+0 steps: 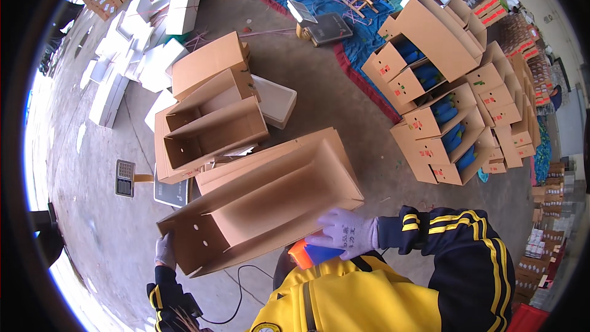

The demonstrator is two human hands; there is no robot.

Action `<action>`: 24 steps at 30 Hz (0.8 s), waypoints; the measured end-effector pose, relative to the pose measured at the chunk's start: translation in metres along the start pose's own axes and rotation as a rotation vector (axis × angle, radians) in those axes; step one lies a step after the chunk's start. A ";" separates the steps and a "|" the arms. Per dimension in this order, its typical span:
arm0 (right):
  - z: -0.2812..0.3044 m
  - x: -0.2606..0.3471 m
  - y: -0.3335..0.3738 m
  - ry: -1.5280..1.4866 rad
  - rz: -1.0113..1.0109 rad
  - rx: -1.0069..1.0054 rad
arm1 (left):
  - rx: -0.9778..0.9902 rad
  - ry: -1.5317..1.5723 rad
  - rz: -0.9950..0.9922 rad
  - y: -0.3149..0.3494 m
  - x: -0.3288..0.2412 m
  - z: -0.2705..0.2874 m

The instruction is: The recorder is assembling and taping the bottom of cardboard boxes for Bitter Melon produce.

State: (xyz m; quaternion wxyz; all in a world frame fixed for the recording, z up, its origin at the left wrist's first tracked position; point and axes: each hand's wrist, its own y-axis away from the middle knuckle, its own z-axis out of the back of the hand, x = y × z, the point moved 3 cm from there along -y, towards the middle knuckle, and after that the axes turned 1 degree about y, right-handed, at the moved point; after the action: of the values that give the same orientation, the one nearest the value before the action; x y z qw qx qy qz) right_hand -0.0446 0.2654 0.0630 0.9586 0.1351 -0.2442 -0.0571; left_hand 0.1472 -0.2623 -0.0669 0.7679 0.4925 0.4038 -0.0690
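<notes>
A long open cardboard box (270, 203) stretches across the middle in front of me, its hollow inside facing up. At its left end my left hand (165, 250), in a pale glove, has its fingers closed round the box edge. My right hand (350, 233), in a pale purple work glove, lies by the near right edge of the box. It is closed on an orange and blue hand tool (310, 253), which may be a tape dispenser; the palm hides part of it.
More open boxes (215, 129) stand behind on the left. A floor scale (172, 190) with a display (125, 178) is left of the box. Cartons holding blue-wrapped bundles (452, 138) are stacked right. White foam boxes (132, 43) lie far left; another scale (332, 29) rests on blue sheeting.
</notes>
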 end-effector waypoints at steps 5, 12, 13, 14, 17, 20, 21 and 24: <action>-0.043 -0.012 0.019 -0.190 0.142 -0.083 | -0.114 -0.652 -0.266 -0.022 0.036 -0.062; -0.002 -0.035 0.045 -0.648 -0.020 -0.157 | -0.091 -1.477 0.004 0.041 -0.016 -0.174; 0.017 -0.044 0.068 -0.810 -0.144 -0.249 | 0.034 -1.421 -0.058 0.043 -0.027 -0.169; 0.048 -0.051 0.089 -0.763 -0.193 -0.442 | 0.099 -1.485 -0.142 0.049 -0.038 -0.156; 0.070 -0.085 0.133 -0.515 -0.369 -0.746 | 0.242 -1.634 -0.129 0.056 -0.057 -0.143; 0.050 -0.101 0.106 -0.388 -0.244 -0.745 | 0.232 -1.799 -0.127 0.052 -0.058 -0.151; 0.021 -0.105 0.090 -0.469 -0.192 -0.694 | 0.208 -1.848 -0.143 0.048 -0.055 -0.153; -0.018 -0.104 0.010 -0.230 -0.111 -0.247 | 0.188 -1.839 0.024 0.052 -0.058 -0.177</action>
State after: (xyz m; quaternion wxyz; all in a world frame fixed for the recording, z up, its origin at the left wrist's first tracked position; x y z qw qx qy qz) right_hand -0.1265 0.2973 0.0037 0.9289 0.0224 -0.3358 -0.1544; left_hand 0.0373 -0.1096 -0.0240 0.7438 0.3085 -0.3774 -0.4574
